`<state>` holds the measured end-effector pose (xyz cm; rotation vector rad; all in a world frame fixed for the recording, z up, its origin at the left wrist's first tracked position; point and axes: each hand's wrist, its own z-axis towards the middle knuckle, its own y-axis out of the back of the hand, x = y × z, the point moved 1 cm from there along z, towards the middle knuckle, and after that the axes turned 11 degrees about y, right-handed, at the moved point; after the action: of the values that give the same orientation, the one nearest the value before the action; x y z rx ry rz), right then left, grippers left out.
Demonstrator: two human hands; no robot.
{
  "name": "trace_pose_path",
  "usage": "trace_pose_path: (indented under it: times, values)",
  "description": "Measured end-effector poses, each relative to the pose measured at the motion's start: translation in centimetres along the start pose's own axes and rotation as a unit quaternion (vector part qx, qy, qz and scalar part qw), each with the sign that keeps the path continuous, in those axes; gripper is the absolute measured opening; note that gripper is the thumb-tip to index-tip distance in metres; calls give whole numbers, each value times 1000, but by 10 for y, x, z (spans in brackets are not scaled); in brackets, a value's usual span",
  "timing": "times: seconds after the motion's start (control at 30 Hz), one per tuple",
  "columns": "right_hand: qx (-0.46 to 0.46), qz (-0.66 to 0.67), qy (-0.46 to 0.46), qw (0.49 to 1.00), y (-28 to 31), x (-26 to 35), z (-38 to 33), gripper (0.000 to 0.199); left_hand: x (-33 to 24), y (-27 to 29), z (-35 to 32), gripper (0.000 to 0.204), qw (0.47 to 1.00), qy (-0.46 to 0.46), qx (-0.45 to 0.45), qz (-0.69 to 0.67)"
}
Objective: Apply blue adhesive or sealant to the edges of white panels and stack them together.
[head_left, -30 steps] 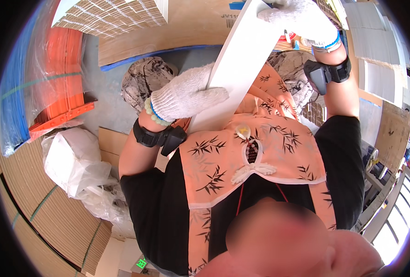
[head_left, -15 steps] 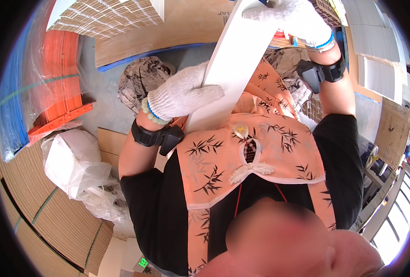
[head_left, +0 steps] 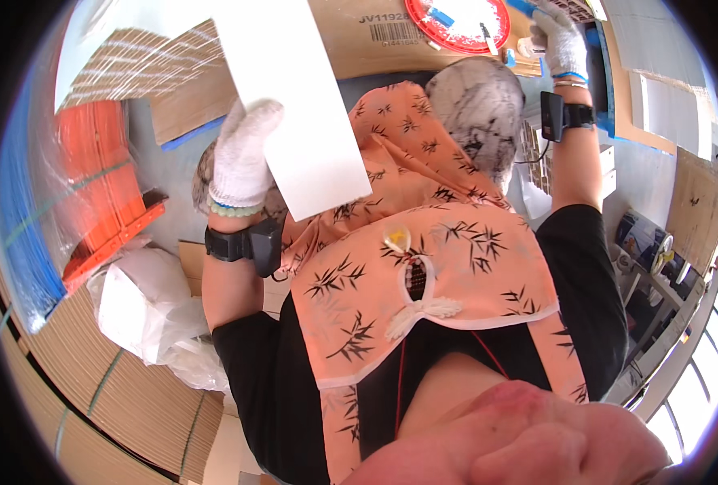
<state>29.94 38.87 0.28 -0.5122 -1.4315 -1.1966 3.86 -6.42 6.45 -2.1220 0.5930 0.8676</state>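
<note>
My left hand (head_left: 242,158), in a white knit glove with a black device strapped to the wrist, grips the left edge of a long white flat board (head_left: 294,97). The board slants up toward the top of the view, over my orange apron printed with bamboo leaves (head_left: 424,267). My right hand (head_left: 561,44), also gloved and with a black wrist device, is stretched to the top right, beside a round red tray (head_left: 456,20) smeared with white. Whether its fingers hold anything cannot be made out.
A brown cardboard box (head_left: 359,44) lies under the red tray. An orange stack wrapped in plastic (head_left: 104,190) and blue sheets (head_left: 19,226) sit at the left. A white plastic bag (head_left: 145,311) and corrugated boards (head_left: 116,404) lie lower left. A grey mottled rounded shape (head_left: 480,109) is at centre top.
My right hand has let go of the white board and reached to the top right by the red tray. Only my left hand holds the board now, which has swung left.
</note>
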Motion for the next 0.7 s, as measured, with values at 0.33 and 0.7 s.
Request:
trace_pose_path:
  times: [0.33,0.7]
  values:
    - [-118,312,-226,915,9,-177,-89,25,-12,-32,56,28,758,-217,-88,608]
    - [-145,194,-256,936,-11,-151,-110,35,8,-53,75,25,720,-185,-4,669]
